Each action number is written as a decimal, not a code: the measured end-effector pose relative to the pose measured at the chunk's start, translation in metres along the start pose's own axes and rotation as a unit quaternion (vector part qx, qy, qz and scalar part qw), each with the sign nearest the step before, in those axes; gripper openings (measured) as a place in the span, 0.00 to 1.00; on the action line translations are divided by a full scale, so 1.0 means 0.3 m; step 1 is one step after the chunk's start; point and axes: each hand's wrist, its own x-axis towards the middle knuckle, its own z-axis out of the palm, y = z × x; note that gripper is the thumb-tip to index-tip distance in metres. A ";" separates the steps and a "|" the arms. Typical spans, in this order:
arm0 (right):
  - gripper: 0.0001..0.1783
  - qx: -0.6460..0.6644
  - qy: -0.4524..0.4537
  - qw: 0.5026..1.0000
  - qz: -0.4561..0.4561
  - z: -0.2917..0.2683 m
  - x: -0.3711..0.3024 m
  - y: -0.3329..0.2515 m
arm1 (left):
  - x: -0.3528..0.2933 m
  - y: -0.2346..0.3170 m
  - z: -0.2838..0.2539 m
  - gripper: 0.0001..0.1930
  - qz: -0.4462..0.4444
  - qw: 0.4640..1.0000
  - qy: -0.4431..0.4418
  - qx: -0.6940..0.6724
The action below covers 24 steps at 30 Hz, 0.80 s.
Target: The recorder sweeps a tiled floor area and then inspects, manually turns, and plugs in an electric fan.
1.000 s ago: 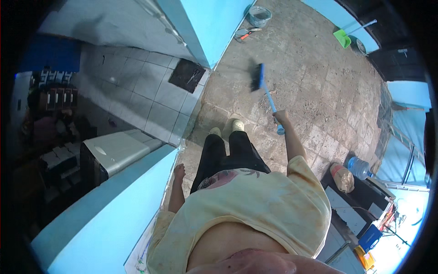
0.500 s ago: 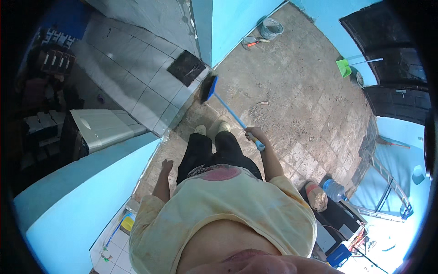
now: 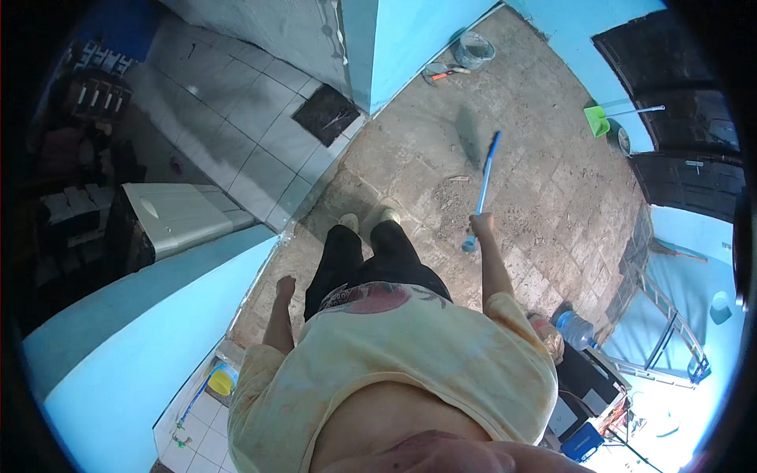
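My right hand [image 3: 481,225] grips the blue handle of a broom [image 3: 483,183] that reaches forward over the rough stone floor; its head is a dark blur near a dusty patch ahead of me. My left hand [image 3: 285,285] hangs by my side with loosely curled fingers and holds nothing, close to the turquoise wall. My feet in pale shoes [image 3: 367,218] stand on the stone floor by the edge of the grey tiles.
A turquoise wall corner [image 3: 390,47] stands ahead, with a bucket [image 3: 475,51] and a hand tool beside it. A green dustpan [image 3: 597,120] leans at the far right. A dark mat [image 3: 326,115] lies on the tiles. A water jug [image 3: 576,329] and metal ladder [image 3: 666,323] are at right.
The broom has swung from my left, near the tile edge, across to the right front. The view has also turned, and my right arm has stretched out farther.
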 end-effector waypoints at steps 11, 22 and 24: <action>0.08 0.164 -0.314 0.933 0.058 0.147 -0.320 -0.171 | 0.054 0.010 0.000 0.10 -0.052 0.994 0.007 -0.092; 0.07 -0.041 -0.095 0.993 0.063 -0.136 -0.004 0.126 | 0.005 -0.006 -0.094 0.17 -0.169 0.898 0.127 -0.387; 0.07 -0.034 -0.029 0.998 0.053 -0.134 0.038 0.137 | -0.012 0.006 -0.082 0.15 -0.155 0.907 0.130 -0.368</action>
